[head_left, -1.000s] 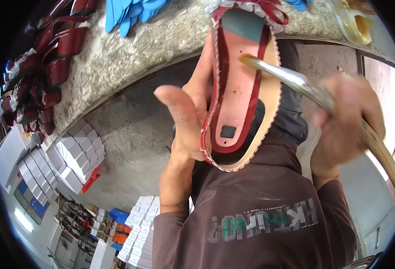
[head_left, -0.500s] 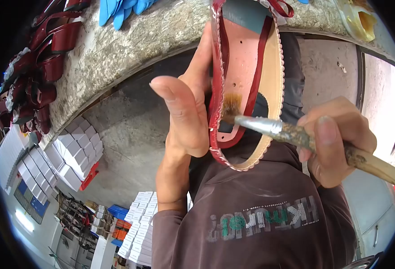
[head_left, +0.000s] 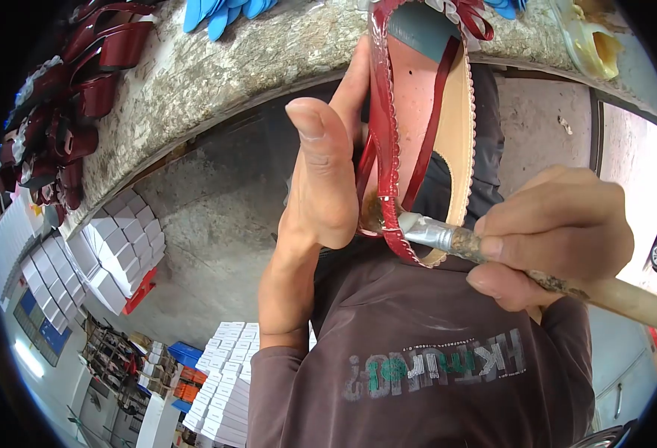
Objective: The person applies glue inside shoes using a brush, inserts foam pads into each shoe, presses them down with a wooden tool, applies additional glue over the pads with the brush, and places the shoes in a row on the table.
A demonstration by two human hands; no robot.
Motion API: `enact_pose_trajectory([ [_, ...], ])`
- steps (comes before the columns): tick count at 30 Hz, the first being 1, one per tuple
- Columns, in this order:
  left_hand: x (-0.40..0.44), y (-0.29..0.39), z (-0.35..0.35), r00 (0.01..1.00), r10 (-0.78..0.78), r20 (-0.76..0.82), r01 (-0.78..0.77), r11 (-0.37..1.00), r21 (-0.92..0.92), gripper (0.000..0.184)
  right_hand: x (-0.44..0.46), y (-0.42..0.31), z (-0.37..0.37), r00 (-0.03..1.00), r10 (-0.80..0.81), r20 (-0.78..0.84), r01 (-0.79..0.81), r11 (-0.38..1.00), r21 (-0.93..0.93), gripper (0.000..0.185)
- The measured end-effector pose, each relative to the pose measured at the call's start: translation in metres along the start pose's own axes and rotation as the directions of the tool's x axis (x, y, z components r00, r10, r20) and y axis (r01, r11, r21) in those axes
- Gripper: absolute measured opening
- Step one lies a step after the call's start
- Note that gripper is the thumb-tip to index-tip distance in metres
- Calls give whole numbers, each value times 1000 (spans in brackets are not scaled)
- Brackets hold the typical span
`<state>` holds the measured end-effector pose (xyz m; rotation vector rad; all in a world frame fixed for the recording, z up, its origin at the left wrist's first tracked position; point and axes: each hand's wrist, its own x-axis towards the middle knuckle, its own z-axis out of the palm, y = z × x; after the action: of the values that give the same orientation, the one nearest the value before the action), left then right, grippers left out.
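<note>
A dark red shoe (head_left: 381,112) with a scalloped edge, pink insole and a bow at its toe is held upright near the table edge. My left hand (head_left: 321,183) supports it from the left, thumb raised and fingers partly hidden behind it. In my right hand (head_left: 560,235) is a brush (head_left: 427,232) with a wooden handle and metal ferrule, gripped between thumb and fingers. Its brown bristles reach behind the red back strap, at the heel end of the insole. The strap partly covers the bristles.
A worn table (head_left: 269,75) curves across the top. Dark red shoes (head_left: 97,93) line its left side, blue pieces (head_left: 216,15) lie at the back, and a glue-smeared container (head_left: 597,48) stands at the right. White boxes (head_left: 224,373) are stacked below left.
The brush has moved down and slightly left, from the insole to behind the heel strap. The shoe has turned a little, its red side now facing me more.
</note>
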<state>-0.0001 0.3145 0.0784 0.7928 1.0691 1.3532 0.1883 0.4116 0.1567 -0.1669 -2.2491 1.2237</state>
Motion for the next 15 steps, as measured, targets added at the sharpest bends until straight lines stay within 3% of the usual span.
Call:
enact_pose_trajectory([
  [4, 2, 7, 4, 999, -40, -14, 41, 996, 76, 118, 16, 2, -15, 987, 3, 162, -18, 996, 92, 27],
  [7, 4, 11, 5, 998, -53, -23, 55, 995, 88, 123, 28, 1, -31, 939, 65, 337, -68, 998, -2, 25],
  [10, 3, 8, 6, 999, -51, -11, 51, 995, 84, 123, 41, 10, -42, 911, 92, 403, -87, 996, -31, 22],
  [11, 3, 7, 6, 999, -53, -11, 53, 995, 84, 124, 45, 20, -50, 929, 27, 368, 4, 997, -83, 22],
  [14, 1, 3, 9, 999, -41, -25, 43, 994, 98, 124, 46, 38, -69, 977, 135, 167, -74, 942, -328, 20],
  [15, 0, 1, 11, 999, -37, -34, 40, 993, 114, 124, 38, 36, -76, 983, 149, 103, -124, 967, -223, 20],
])
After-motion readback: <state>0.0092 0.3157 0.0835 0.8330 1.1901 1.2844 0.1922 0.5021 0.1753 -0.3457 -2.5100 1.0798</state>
